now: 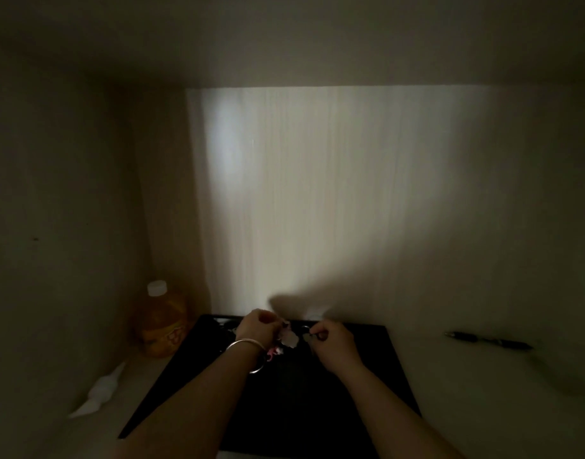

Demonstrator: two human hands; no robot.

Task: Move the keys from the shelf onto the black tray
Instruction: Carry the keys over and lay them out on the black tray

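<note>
Nearest the camera, two bare forearms reach forward over the flat matte black rectangular tray (317, 409), which lies on the pale shelf surface (450, 376) inside a dim cabinet. The left hand (256, 327), with a thin silver metal bangle (243, 345) on its wrist, is curled shut around one side of the bunch of keys with a pale, pinkish charm and small metal rings (289, 339); the right hand (334, 342) is also closed, pinching what looks like a ring or key on the other side. The bunch hangs between the two hands above the far half of the tray, and whether it touches the tray is too dark to tell. To finish well, it seems best to lower both hands together until the bunch rests flat, then let go with one hand first so nothing swings or slides off the back edge. Some other small items lie at the tray's far left corner, but they are too dim to name. Left of the tray lies a white crumpled twist of plastic or paper (100, 390); behind it stands an orange drink bottle with a white cap (162, 321). A dark pen (488, 340) lies well to the right, and the lit wood-grain back panel (317, 193) closes the scene.
</note>
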